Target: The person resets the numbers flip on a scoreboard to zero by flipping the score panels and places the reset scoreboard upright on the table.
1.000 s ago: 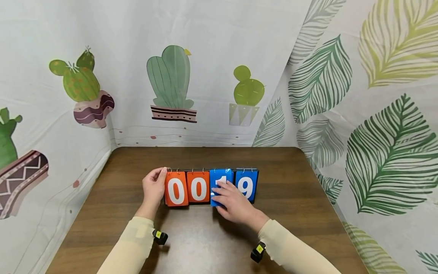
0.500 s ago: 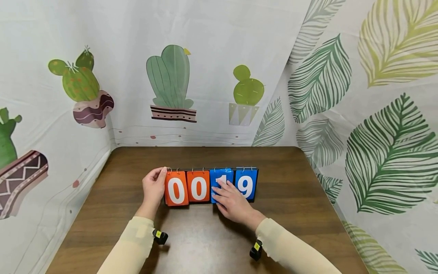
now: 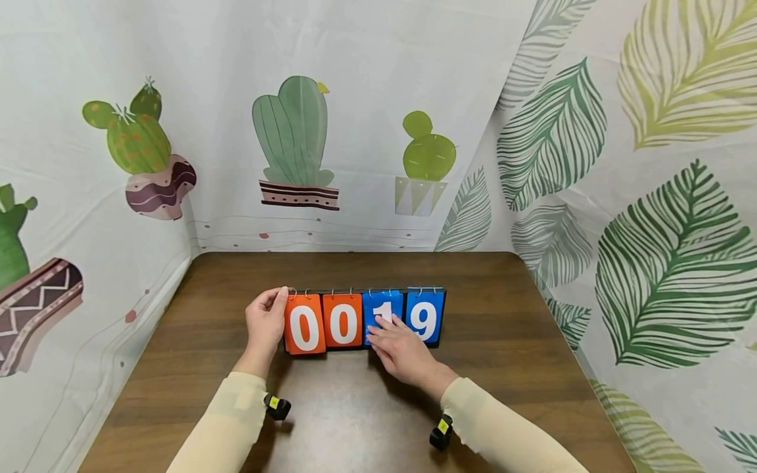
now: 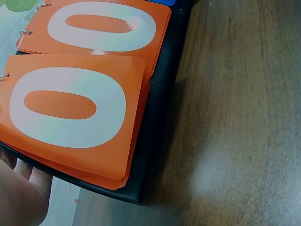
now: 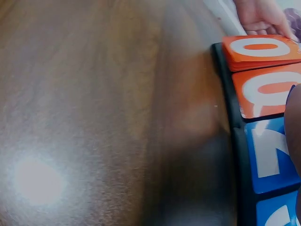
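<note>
A flip scoreboard (image 3: 323, 351) with a black backing leans on the table, its cards hung on metal rings. Two orange cards (image 3: 342, 321) read 0 and 0, and the blue cards beside them read 1 and 9. At the scoreboard's upper left edge, my left hand (image 3: 263, 325) grips it with the thumb near the top corner; in the left wrist view its fingers (image 4: 40, 181) pass behind the backing. My right hand (image 3: 407, 351) rests with extended fingers on the blue 1 card (image 3: 374, 303), covering its lower right part. Only a dark sliver of that hand (image 5: 294, 132) shows in the right wrist view.
The brown wooden table (image 3: 331, 414) extends around the scoreboard on every side. Behind it hangs a white curtain (image 3: 367, 85) printed with cacti, and a leaf-patterned curtain (image 3: 680, 263) hangs at the right. Each wrist wears a small black camera (image 3: 277, 407).
The blue 1 card has settled back against the scoreboard from a slightly raised position at its lower edge. My right hand has shifted a little with it. My left hand stays put.
</note>
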`<state>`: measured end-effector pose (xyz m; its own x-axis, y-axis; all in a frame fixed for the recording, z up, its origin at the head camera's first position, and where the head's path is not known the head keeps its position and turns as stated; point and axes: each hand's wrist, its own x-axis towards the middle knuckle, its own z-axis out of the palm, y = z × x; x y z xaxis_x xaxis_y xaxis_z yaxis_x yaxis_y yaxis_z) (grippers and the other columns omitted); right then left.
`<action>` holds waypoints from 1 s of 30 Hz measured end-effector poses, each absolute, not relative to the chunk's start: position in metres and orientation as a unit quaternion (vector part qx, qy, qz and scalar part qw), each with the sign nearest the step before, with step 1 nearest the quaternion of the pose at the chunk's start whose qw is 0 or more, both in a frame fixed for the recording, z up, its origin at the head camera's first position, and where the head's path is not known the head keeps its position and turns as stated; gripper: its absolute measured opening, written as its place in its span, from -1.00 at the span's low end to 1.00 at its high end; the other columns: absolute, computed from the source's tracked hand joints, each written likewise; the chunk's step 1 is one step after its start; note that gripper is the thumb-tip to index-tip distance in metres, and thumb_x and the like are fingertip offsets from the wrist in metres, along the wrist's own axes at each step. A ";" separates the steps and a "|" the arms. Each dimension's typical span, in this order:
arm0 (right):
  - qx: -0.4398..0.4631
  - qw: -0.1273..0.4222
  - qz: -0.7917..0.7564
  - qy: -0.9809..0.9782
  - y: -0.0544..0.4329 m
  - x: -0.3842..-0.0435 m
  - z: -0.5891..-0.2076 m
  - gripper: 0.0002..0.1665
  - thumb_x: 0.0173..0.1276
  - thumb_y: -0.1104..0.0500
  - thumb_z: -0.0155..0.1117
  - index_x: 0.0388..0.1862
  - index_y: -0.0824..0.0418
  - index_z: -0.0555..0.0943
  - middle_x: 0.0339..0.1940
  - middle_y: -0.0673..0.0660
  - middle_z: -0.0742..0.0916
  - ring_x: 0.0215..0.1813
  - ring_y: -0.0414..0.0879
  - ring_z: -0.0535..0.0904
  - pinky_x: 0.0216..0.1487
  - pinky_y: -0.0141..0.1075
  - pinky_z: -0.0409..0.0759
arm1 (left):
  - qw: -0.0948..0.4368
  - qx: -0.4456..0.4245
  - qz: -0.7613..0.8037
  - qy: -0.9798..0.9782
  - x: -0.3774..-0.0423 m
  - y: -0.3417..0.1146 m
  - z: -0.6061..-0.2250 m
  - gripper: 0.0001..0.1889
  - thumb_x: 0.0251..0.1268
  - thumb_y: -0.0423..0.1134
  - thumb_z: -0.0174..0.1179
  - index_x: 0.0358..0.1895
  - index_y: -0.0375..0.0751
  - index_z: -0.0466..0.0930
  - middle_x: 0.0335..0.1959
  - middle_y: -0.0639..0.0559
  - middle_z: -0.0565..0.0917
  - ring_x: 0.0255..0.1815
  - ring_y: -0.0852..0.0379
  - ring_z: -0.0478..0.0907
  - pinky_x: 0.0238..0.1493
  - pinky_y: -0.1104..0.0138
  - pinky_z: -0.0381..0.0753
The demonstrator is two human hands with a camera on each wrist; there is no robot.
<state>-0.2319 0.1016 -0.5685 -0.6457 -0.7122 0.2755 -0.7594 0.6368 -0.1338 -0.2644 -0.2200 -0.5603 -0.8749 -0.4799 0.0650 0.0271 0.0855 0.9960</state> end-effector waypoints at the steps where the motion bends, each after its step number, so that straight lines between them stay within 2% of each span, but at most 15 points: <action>1: 0.406 0.097 0.124 -0.900 0.103 -0.232 -0.568 -0.55 0.51 0.09 0.28 0.34 0.03 0.64 0.40 -0.01 0.65 0.56 -0.03 0.43 0.60 0.04 0.26 | 0.194 0.158 -0.658 -0.710 -0.265 -0.220 -0.561 -0.62 0.40 0.04 0.33 -0.01 -0.22 0.77 -0.36 0.34 0.72 -0.31 0.29 0.65 -0.27 0.52 0.66; 12: 0.415 0.090 0.088 -0.901 0.105 -0.232 -0.577 -0.52 0.52 0.07 0.27 0.39 -0.02 0.60 0.47 -0.03 0.59 0.60 -0.04 0.37 0.61 -0.01 0.25 | 0.201 0.159 -0.663 -0.703 -0.263 -0.220 -0.558 -0.61 0.39 0.03 0.34 -0.01 -0.26 0.76 -0.41 0.37 0.71 -0.37 0.32 0.65 -0.33 0.49 0.66; 19: 0.426 0.077 0.053 -0.900 0.104 -0.230 -0.583 -0.58 0.48 0.01 0.32 0.29 -0.06 0.68 0.50 -0.03 0.56 0.68 0.03 0.22 0.65 0.02 0.16 | 0.196 0.155 -0.660 -0.708 -0.264 -0.222 -0.559 -0.61 0.40 0.03 0.33 0.00 -0.25 0.76 -0.39 0.36 0.72 -0.35 0.32 0.65 -0.31 0.51 0.66; 23: 0.424 0.077 0.057 -0.901 0.104 -0.228 -0.583 -0.62 0.48 -0.01 0.32 0.24 -0.07 0.70 0.51 -0.02 0.55 0.69 0.03 0.19 0.65 0.03 0.15 | 0.193 0.155 -0.658 -0.711 -0.264 -0.223 -0.559 -0.60 0.38 0.05 0.34 0.00 -0.23 0.75 -0.37 0.36 0.72 -0.33 0.31 0.65 -0.30 0.51 0.67; 27: 0.417 0.064 0.097 -0.902 0.104 -0.229 -0.576 -0.71 0.48 -0.01 0.30 0.11 -0.03 0.76 0.44 0.01 0.62 0.65 0.03 0.28 0.63 0.03 0.21 | 0.194 0.151 -0.661 -0.709 -0.265 -0.223 -0.561 -0.60 0.37 0.05 0.35 -0.02 -0.24 0.76 -0.38 0.37 0.72 -0.34 0.31 0.65 -0.31 0.50 0.67; 30: 0.396 0.039 0.158 -0.904 0.105 -0.232 -0.560 -0.73 0.51 0.00 0.26 0.04 0.02 0.78 0.29 0.04 0.73 0.51 0.00 0.48 0.54 0.00 0.39 | 0.198 0.144 -0.660 -0.711 -0.265 -0.222 -0.562 -0.60 0.38 0.05 0.34 -0.02 -0.25 0.75 -0.38 0.38 0.72 -0.34 0.32 0.65 -0.31 0.50 0.67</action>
<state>-0.2315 0.1045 -0.5596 -0.6831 -0.7034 0.1963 -0.7283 0.6363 -0.2543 -0.2651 -0.2221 -0.5618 -0.8806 -0.4650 0.0912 0.0565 0.0881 0.9945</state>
